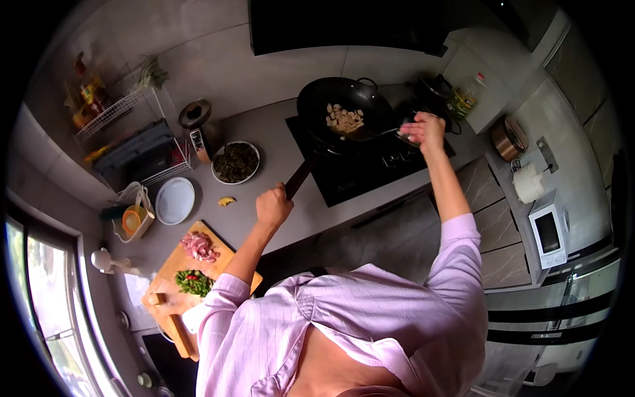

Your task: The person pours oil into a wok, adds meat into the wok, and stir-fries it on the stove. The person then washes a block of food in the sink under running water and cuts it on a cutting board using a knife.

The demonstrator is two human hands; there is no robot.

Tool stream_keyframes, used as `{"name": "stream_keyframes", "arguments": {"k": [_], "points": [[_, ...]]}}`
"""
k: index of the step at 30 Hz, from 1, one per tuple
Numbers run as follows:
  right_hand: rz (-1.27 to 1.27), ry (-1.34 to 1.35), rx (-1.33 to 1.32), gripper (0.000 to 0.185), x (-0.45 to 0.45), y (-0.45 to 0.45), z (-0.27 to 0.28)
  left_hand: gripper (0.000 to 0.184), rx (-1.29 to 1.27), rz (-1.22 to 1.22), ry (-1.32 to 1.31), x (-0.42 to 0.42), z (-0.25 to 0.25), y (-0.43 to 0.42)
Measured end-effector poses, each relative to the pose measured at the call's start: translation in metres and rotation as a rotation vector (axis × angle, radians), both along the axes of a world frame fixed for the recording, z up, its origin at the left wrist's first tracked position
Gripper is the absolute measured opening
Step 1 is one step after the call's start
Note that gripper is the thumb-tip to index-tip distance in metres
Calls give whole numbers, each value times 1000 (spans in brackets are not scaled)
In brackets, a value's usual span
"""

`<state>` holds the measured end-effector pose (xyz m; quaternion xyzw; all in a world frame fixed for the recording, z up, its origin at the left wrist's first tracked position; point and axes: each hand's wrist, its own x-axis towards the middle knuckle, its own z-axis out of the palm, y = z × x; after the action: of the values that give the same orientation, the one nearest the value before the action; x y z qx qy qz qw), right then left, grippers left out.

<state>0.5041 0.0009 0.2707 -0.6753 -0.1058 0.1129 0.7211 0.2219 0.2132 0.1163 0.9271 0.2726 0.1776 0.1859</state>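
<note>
My left hand [274, 204] is wrapped round the dark handle [301, 177] of a black wok [311, 99]. The wok rests on the black cooktop [337, 178], tilted slightly in view. Pale chunks of meat [344, 120] lie in its bottom. My right hand [425, 130] is closed on a spatula [370, 135], whose blade reaches into the wok beside the meat. The end of its handle is hidden by my fingers.
Left of the cooktop stand a bowl of dark leafy greens [236, 163] and a white plate [175, 200]. A cutting board [173, 303] bears raw sliced meat [200, 246], chopped green peppers [194, 282] and a cleaver. An oil bottle [466, 98] and a dark pot [433, 89] stand behind my right hand.
</note>
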Motion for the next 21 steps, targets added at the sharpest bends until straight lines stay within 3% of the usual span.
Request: {"name": "stream_keyframes", "arguments": {"k": [5, 9, 11, 16, 21], "points": [[-16, 2, 21, 16, 0, 27, -18, 20, 8, -4, 20, -1, 5, -3], [175, -77, 106, 19, -5, 42, -56, 20, 11, -8, 27, -2, 8, -5], [360, -228, -32, 19, -4, 31, -52, 20, 3, -1, 14, -2, 8, -2], [221, -214, -139, 23, 16, -15, -12, 19, 17, 0, -26, -1, 2, -3], [117, -49, -5, 25, 58, 1, -34, 20, 4, 16, 34, -1, 5, -4]]}}
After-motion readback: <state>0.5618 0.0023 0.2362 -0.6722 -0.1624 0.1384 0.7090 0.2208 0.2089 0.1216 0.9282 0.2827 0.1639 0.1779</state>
